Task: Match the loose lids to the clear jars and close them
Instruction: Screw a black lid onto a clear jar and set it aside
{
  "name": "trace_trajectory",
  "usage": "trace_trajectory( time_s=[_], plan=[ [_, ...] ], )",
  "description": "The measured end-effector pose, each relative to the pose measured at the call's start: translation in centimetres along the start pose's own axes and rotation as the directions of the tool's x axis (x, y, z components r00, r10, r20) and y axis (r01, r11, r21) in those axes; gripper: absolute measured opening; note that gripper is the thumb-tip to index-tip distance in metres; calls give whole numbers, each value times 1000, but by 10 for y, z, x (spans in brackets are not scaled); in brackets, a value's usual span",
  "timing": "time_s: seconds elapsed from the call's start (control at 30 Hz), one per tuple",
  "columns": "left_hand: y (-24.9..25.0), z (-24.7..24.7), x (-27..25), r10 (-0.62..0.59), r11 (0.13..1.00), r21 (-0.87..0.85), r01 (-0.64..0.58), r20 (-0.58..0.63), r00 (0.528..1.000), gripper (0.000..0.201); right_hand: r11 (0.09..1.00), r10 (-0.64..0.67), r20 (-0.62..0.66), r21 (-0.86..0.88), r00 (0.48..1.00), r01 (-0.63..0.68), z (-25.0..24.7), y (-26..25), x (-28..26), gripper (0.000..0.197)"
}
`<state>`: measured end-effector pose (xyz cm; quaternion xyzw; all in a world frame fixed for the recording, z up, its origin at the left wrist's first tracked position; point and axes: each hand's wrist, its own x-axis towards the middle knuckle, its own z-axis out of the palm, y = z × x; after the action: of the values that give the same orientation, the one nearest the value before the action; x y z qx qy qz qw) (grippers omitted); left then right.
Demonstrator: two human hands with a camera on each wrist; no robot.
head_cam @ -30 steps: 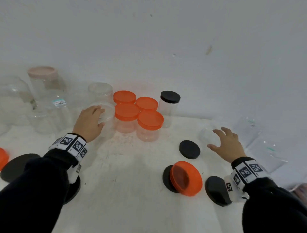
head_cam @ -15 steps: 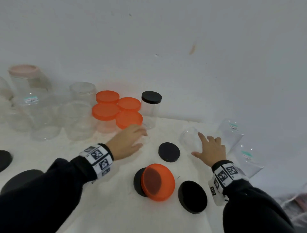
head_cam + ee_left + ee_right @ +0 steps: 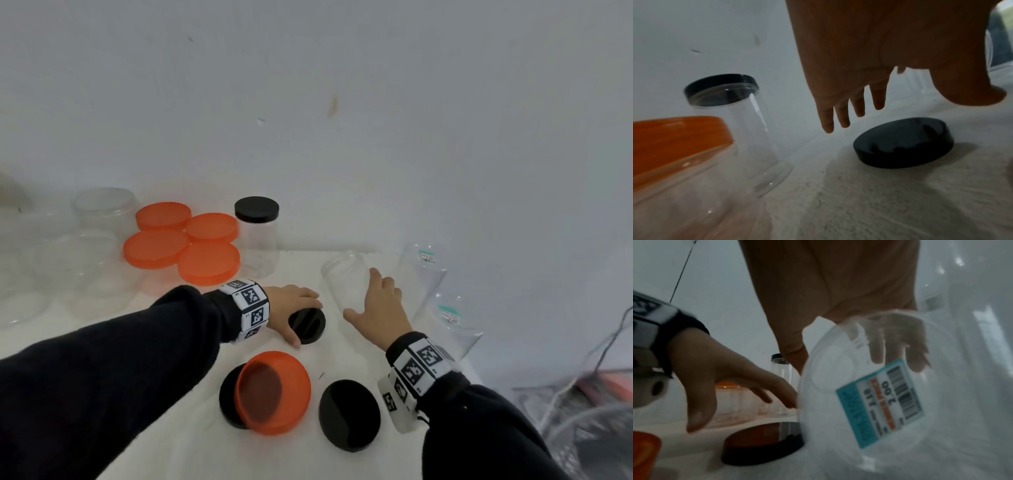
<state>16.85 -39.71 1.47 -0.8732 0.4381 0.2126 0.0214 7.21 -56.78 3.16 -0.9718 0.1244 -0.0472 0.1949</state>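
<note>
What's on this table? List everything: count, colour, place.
orange-lidded jars: four, clear, back left cluster
black-lidded jar: one, clear, right of that cluster
open jars: several, clear, far left, blurred
small black lid: one, centre
orange lid: one, front, leaning on a black lid
large black lid: one, front right
labelled jars: two, clear, far right
held jar: one, clear, right of centre
table: white
left hand: open, over the small black lid
right hand: grip on the held jar

A pale wall (image 3: 376, 102) stood behind the white table (image 3: 164, 428) — marked by a small brownish smudge (image 3: 333, 105); crumpled clear plastic wrap (image 3: 582, 421) lay far right.
</note>
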Motion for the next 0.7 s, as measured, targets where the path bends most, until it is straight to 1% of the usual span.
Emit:
trace_trajectory(
  time_s=[0.1, 0.17, 0.27, 0.33, 0.43, 0.53, 0.6, 0.7],
  plan=[
    [4, 1, 10, 6, 999, 49, -9, 75, 997, 89, 989, -26, -29, 147, 999, 30, -4, -2, -6, 84],
    [5, 2, 15, 17, 998, 65, -23, 93, 996, 86, 974, -26, -37, 226, 999, 34, -5, -5, -10, 87],
    [3, 0, 17, 38, 998, 55, -42, 74, 997, 82, 938, 16, -20, 346, 1000, -8, -11, -13, -18, 110],
    [1, -1, 15, 32, 999, 36, -35, 65, 997, 80, 915, 35, -19, 403, 999, -24, -13, -19, -22, 115],
    [-5, 0, 4, 11, 1000, -12, -11, 13, 1000, 77, 870, 56, -12, 492, 998, -43, -13, -26, -22, 114],
    [-15, 2, -22, -14, 994, -105, 7, -69, 998, 74, 799, 63, -26, 600, 998, -34, -8, -34, -21, 97],
    [-25, 5, -45, -38, 987, -159, 21, -109, 993, 72, 742, 49, -19, 670, 999, -24, -5, -43, -21, 91],
    [-41, 13, -86, -78, 976, -217, 37, -185, 980, 71, 641, 20, -9, 768, 1000, -6, 2, -58, -22, 90]
  ],
)
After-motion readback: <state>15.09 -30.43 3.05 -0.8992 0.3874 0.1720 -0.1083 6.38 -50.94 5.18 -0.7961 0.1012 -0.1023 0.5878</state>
